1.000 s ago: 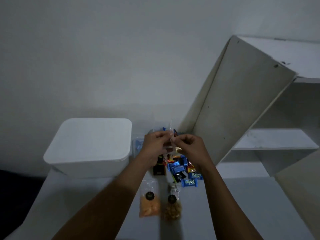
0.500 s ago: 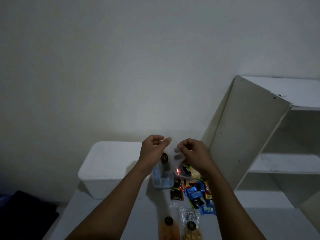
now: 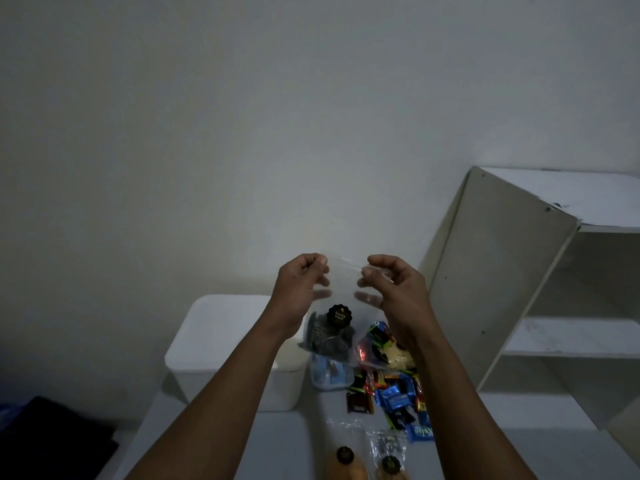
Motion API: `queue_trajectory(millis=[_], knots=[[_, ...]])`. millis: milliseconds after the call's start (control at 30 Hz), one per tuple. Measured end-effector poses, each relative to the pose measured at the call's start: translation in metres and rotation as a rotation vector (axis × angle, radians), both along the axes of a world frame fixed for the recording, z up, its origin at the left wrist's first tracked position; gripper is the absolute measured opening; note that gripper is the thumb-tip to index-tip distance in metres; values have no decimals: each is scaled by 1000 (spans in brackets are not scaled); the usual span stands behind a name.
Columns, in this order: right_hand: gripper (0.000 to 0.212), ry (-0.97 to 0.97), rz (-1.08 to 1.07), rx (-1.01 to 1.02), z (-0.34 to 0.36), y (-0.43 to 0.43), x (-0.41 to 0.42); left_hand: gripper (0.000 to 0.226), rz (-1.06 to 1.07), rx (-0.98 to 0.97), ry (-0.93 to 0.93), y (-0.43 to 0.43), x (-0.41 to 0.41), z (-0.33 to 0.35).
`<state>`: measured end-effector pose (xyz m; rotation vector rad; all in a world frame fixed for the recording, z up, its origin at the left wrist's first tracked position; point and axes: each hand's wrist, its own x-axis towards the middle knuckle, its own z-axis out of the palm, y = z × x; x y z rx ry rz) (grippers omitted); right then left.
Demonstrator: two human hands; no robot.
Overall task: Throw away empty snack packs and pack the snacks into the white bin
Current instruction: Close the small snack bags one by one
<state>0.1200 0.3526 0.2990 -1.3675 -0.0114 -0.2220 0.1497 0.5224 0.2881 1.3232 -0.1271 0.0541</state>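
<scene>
While both hands are up, clear bag (image 3: 327, 339): held in the air over the far part of the table (image 3: 287, 441), above the loose snacks. Dark pieces sit in its bottom and a round black sticker (image 3: 339, 317) is on the front, so it reads as not empty.
Left hand (image 3: 299, 289): fingers curled, pinches the bag's top left corner.
Right hand (image 3: 394, 289): pinches the top right corner, fingertips showing through the plastic.
Hands together or apart: apart, bag's top edge stretched between them.
White bin (image 3: 221, 344): far left corner of the table, lid on, inside hidden, just left of the held bag.
Snack pile (image 3: 398, 398): small wrapped sweets in blue, red and black, loose mid-table, right of the bin.
Small clear box (image 3: 330, 377): between bin and pile, blue things inside.
Second bag (image 3: 384, 353): far side of the pile, yellowish contents, partly behind the right wrist.
Near edge: orange bag (image 3: 346, 471) and brown bag (image 3: 391, 471), both cut off by the frame.
Shelf unit (image 3: 519, 289): right of the table.
Done: nothing packed that I can see. Looks early.
Left: open the bin, load the bags, box and sweets, and throw out any empties. No waste basket is in view, and I can't tell which packs are empty.
</scene>
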Motion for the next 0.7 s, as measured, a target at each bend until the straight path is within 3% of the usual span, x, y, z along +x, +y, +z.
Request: queue_trajectory(millis=[267,533,600,700], knots=[[25,-83,-61,39,4,-4,-4,11,19,-25,-74,-7,-12,13],[25,-70,-64,13,4,-10,-11,14,97,143,-196,-16,-17,15],[27,-108,-121,-218,2,-17,-13,13,112,169,-216,-15,-17,14],[32,-243,-194,-746,8,-28,-17,7,36,241,-239,-13,-20,15]])
